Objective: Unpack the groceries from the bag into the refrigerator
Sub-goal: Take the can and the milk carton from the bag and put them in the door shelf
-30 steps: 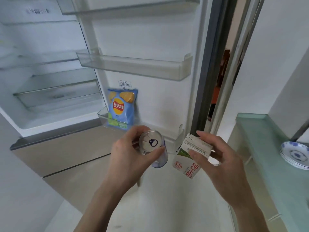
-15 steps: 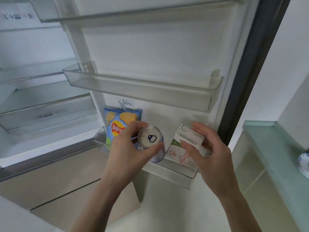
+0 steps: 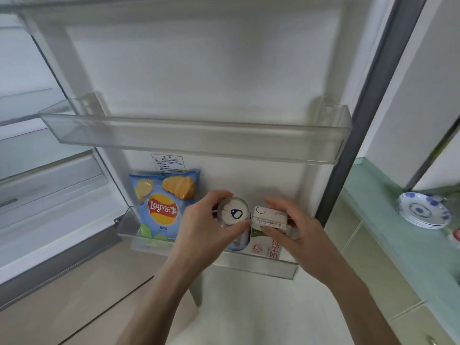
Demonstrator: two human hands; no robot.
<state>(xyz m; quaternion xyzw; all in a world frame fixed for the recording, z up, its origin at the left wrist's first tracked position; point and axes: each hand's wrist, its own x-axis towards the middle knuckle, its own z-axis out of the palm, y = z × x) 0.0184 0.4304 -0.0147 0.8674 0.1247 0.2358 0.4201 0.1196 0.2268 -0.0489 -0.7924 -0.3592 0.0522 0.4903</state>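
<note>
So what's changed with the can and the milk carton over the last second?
Both went from mid-air in front of the door down into the bottom door shelf: the left hand lowered the can, the right hand the milk carton, side by side. Neither grip has let go. The chips bag stayed at the shelf's left end.

lower body of can (image 3: 240, 241) hidden behind left hand (image 3: 204, 235), milk carton (image 3: 267, 245) front partly covered by right hand (image 3: 298, 235), label (image 3: 168, 162) print too small to read, plates (image 3: 423, 211) blurred, chip bag (image 3: 163, 207) base behind bin wall (image 3: 258, 266)
</note>
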